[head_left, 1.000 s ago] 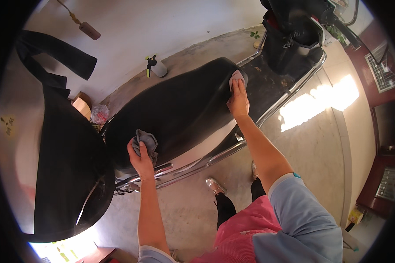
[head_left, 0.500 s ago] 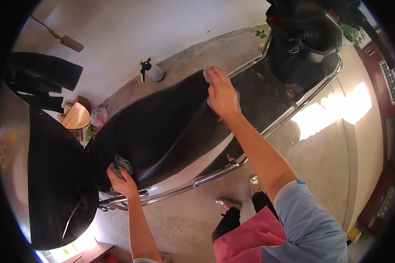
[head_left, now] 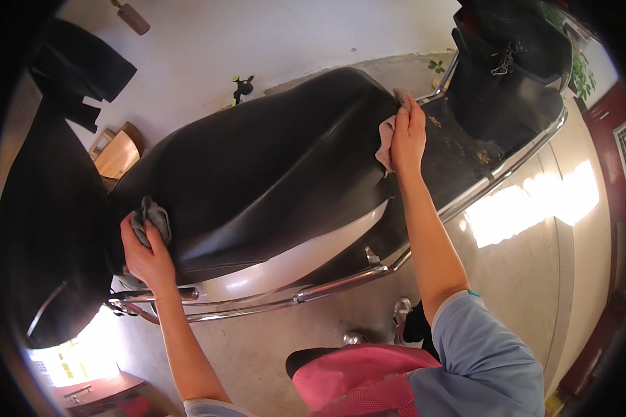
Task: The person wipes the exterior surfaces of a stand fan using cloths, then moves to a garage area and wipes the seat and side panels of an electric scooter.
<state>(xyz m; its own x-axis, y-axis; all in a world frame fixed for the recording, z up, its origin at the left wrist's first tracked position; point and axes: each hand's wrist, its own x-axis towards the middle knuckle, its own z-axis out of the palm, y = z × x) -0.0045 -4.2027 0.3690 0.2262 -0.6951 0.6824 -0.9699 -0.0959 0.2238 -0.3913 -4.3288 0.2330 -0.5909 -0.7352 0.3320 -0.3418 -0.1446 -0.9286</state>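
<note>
A long black scooter seat (head_left: 271,167) runs across the middle of the view. My left hand (head_left: 145,251) is closed on a crumpled grey cloth (head_left: 153,217) pressed against the seat's near left end. My right hand (head_left: 407,135) lies flat on a pale pinkish cloth (head_left: 386,142) at the seat's far right end, fingers stretched out over it. Beyond that hand lies the dirty black footboard (head_left: 466,149), speckled with debris.
A chrome rail (head_left: 306,295) runs along the scooter's silver side panel below the seat. The black front body (head_left: 508,62) stands at upper right, a black rear part (head_left: 42,229) at left. A spray bottle (head_left: 242,87) and a wooden stool (head_left: 118,153) stand by the wall.
The view has drawn closer to the seat. My right hand with its cloth has slid along the far end of the seat. My left hand has stayed at the near end with the grey cloth.
</note>
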